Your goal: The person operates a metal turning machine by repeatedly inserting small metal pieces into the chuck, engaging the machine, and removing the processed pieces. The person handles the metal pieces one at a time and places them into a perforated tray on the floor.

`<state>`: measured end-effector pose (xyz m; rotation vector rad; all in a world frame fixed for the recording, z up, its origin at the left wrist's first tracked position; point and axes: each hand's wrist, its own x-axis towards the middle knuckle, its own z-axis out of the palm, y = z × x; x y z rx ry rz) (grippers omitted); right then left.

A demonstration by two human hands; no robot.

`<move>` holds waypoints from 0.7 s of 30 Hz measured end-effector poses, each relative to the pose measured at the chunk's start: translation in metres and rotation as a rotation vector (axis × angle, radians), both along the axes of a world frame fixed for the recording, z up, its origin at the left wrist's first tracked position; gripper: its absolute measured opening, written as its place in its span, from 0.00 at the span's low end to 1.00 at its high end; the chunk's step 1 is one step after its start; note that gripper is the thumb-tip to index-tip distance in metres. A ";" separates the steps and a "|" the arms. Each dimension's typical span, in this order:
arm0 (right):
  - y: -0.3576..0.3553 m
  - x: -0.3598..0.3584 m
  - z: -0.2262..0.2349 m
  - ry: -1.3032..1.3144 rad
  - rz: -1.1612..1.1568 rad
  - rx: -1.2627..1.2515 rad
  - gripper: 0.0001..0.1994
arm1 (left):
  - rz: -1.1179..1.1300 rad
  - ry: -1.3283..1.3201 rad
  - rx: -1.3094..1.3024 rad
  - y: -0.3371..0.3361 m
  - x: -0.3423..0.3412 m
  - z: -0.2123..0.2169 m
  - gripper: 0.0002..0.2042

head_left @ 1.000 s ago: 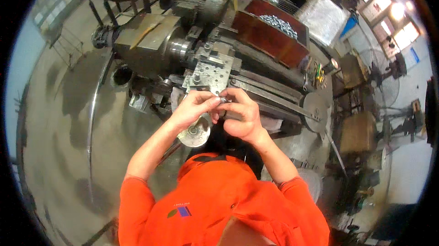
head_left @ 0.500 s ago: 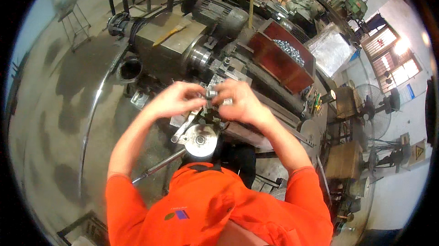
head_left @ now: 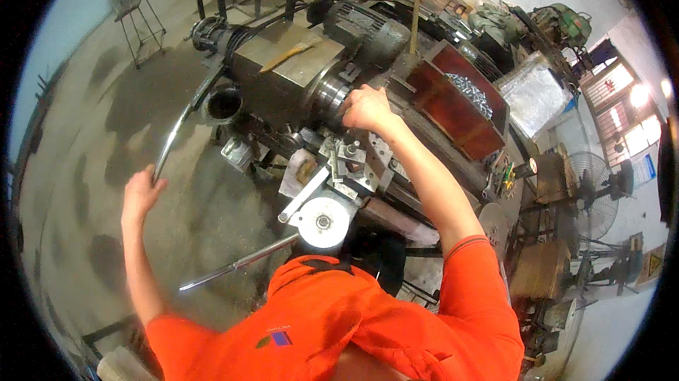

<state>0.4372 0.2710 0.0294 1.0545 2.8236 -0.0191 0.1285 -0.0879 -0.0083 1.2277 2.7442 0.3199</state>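
My left hand is wrapped round the lower end of a long shiny metal lever, which runs up to the left end of a lathe. My right hand is at the front of the lathe's round metal chuck, fingers curled toward it. Whatever the right fingers pinch is hidden behind them. Below that hand sits the tool post on its slide. Nearer to me are a flat metal handle, a round pale handwheel and a metal bar slanting down left.
A reddish-brown box of small metal parts stands right of the chuck. A brush lies on the headstock cover. Hand tools lie at the bed's right end, with a fan beyond. A stool stands far left.
My hands were together over the tool post. The left has moved out to the lever and taken hold of it; the right has moved up to the chuck. The view has shifted slightly.
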 end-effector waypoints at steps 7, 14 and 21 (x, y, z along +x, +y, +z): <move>0.004 0.011 -0.011 0.139 0.046 0.025 0.13 | 0.030 0.357 -0.108 0.013 -0.064 -0.030 0.05; 0.003 0.010 -0.006 0.117 0.034 0.044 0.15 | 0.036 0.576 -0.170 0.030 -0.200 -0.048 0.06; -0.013 0.055 0.009 0.536 0.147 0.205 0.19 | -0.109 0.418 0.800 0.077 -0.128 -0.063 0.11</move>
